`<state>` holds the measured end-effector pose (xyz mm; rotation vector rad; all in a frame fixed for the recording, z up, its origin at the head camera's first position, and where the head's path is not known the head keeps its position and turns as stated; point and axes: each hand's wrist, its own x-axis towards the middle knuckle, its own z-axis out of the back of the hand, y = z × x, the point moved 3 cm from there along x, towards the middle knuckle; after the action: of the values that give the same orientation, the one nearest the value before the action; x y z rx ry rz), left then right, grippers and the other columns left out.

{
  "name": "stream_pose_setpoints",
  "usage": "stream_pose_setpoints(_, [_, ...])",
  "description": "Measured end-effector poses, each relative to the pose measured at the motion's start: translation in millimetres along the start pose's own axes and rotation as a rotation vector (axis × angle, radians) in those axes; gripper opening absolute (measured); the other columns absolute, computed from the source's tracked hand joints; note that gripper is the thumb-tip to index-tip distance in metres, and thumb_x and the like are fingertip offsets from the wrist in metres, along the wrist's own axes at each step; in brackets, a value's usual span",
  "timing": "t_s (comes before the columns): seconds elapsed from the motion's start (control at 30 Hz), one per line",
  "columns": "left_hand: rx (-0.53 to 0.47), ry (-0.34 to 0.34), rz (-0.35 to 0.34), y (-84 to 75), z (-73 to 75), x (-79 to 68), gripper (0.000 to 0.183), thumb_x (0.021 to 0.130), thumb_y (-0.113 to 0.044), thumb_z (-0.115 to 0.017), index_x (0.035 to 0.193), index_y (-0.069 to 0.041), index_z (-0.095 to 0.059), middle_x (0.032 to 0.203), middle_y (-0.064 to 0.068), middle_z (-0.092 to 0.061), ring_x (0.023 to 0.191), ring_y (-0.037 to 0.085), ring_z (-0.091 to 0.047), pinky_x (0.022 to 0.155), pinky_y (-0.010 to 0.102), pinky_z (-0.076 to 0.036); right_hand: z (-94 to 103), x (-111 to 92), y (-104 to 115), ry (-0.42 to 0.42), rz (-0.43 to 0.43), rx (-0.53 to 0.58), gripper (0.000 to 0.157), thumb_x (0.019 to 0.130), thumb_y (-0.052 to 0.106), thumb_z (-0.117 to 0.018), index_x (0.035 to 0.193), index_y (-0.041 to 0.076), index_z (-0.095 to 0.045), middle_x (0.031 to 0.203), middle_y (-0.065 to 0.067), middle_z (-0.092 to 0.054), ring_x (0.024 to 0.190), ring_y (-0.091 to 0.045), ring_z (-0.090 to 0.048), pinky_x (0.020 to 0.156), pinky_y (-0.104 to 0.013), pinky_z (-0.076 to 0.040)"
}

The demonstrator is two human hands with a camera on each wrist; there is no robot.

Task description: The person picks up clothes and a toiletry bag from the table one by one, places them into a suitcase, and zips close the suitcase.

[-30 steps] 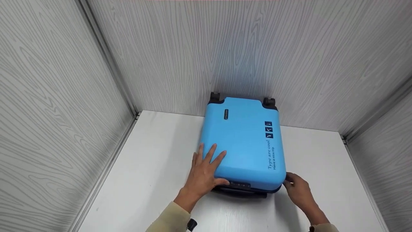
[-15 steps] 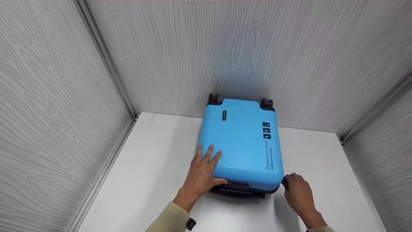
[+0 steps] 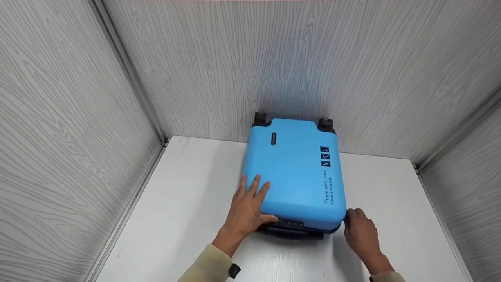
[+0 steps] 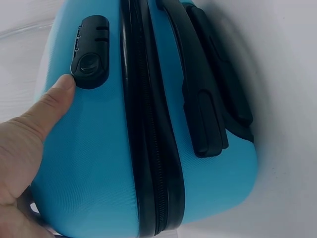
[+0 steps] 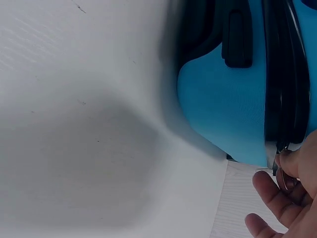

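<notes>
In the head view the case [image 3: 293,168] lies on the table [image 3: 188,176], right of centre in the frame, its wheels [image 3: 260,118] at the upper end. My left hand [image 3: 244,213] rests on its lower left corner, fingers spread and gripping nothing; my right hand [image 3: 362,235], at the lower right corner, pinches what I take for the zip pull [image 5: 283,176]. I judge the step in hand to be working the zip [image 4: 156,148] around that corner. To do it well, I'd press the case steady with the left, draw the pull along its track rather than outward, and ease off at the bend, where it could snag. The head view hides the pull; the right wrist view shows it, lower right. Only the left wrist view resolves the zip's line and the thumb tip against the lock [image 4: 91,52], upper left.
</notes>
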<state>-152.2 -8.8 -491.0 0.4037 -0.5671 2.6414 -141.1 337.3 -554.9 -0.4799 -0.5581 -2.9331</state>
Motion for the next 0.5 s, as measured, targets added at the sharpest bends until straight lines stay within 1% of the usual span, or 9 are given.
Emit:
stream_pose_setpoints(0.1, [0.005, 0.012, 0.001, -0.3, -1.2, 1.5, 0.106, 0.075, -0.064, -0.086, 0.161, -0.016, -0.046, 0.169, 0.017, -0.036, 0.156, 0.056, -0.021, 0.114, 0.065, -0.042, -0.1, 0.8, -0.7, -0.001, -0.003, 0.003, 0.004, 0.096, -0.004, -0.068, 0.098, -0.003, -0.066, 0.088, -0.015, -0.061, 0.065, -0.027, -0.055, 0.061, -0.049, -0.05])
stream_pose_setpoints(0.23, [0.009, 0.035, 0.009, 0.0, -2.2, 2.2, 0.107, 0.076, -0.065, -0.085, 0.163, -0.017, -0.044, 0.171, 0.016, -0.034, 0.157, 0.055, -0.019, 0.116, 0.064, -0.041, 2.4, 2.2, -1.9, 0.038, -0.022, 0.0, 0.003, 0.096, -0.003, -0.069, 0.098, -0.003, -0.067, 0.088, -0.014, -0.063, 0.066, -0.025, -0.057, 0.063, -0.047, -0.051])
stream_pose_setpoints(0.3, [0.009, 0.039, 0.017, 0.5, -1.9, 1.8, 0.107, 0.076, -0.064, -0.085, 0.163, -0.017, -0.044, 0.171, 0.015, -0.033, 0.157, 0.055, -0.019, 0.116, 0.065, -0.041, 4.0, 2.8, -1.8, 0.052, -0.015, -0.017, 0.003, 0.095, -0.002, -0.07, 0.097, -0.003, -0.068, 0.087, -0.013, -0.064, 0.066, -0.024, -0.057, 0.062, -0.045, -0.051])
stream_pose_setpoints(0.4, [0.014, 0.018, 0.011, 0.7, -0.8, 0.8, 0.107, 0.075, -0.064, -0.086, 0.161, -0.016, -0.046, 0.17, 0.016, -0.036, 0.156, 0.055, -0.021, 0.114, 0.065, -0.043, 6.8, 2.2, -0.6, 0.049, 0.019, -0.053, 0.005, 0.093, -0.002, -0.074, 0.092, -0.002, -0.069, 0.081, -0.011, -0.063, 0.063, -0.023, -0.056, 0.062, -0.045, -0.05])
stream_pose_setpoints(0.5, [0.029, -0.014, -0.006, 0.6, 0.1, 0.1, 0.106, 0.073, -0.065, -0.086, 0.16, -0.016, -0.049, 0.167, 0.017, -0.04, 0.154, 0.056, -0.026, 0.112, 0.064, -0.045, 8.7, 0.0, 0.5, 0.025, 0.062, -0.088, 0.007, 0.091, -0.002, -0.077, 0.088, -0.001, -0.071, 0.077, -0.009, -0.064, 0.064, -0.025, -0.061, 0.066, -0.05, -0.053])
